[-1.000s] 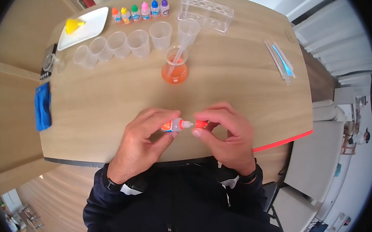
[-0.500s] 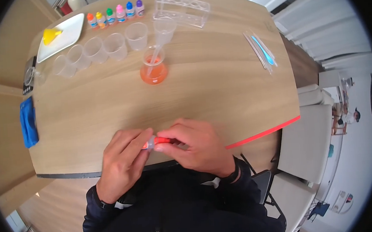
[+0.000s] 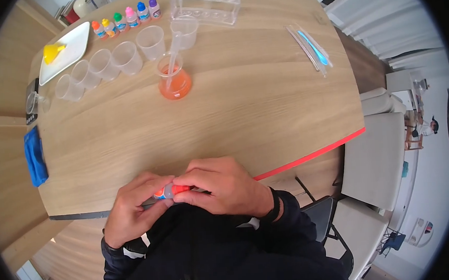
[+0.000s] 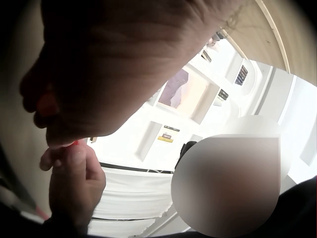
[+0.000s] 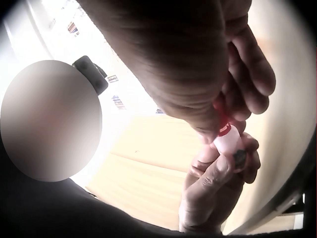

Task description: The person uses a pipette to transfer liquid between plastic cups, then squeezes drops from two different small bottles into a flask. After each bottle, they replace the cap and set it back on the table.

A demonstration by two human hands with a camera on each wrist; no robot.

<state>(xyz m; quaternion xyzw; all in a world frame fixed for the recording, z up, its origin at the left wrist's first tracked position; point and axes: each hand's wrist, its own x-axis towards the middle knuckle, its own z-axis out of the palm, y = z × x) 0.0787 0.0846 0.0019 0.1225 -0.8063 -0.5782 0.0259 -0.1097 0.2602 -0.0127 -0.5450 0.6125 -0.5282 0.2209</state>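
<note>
Near the table's front edge the left hand [image 3: 138, 204] pinches a small clear bottle [image 3: 168, 190] with an orange and blue label. The right hand [image 3: 222, 186] grips the red cap [image 3: 181, 188], which sits on the bottle's neck. In the right wrist view the cap [image 5: 224, 119] meets the whitish bottle [image 5: 228, 143], held between the fingers of the left hand [image 5: 208, 191]. The left wrist view shows the bottle mostly hidden by the left hand [image 4: 114, 64], with the right hand [image 4: 77, 188] beyond.
A flask [image 3: 175, 83] of orange liquid holds a pipette. Behind stand several plastic cups [image 3: 126, 58], several small capped bottles [image 3: 131, 16], a clear rack [image 3: 206, 6] and a white tray [image 3: 75, 46] with a yellow funnel [image 3: 52, 53]. Wrapped sticks [image 3: 309, 48] lie right, a blue cloth [image 3: 35, 156] left.
The red cap, earlier held apart from the bottle's tip, is now on its neck. Both hands have come together and moved nearer the body; the head view has shifted.
</note>
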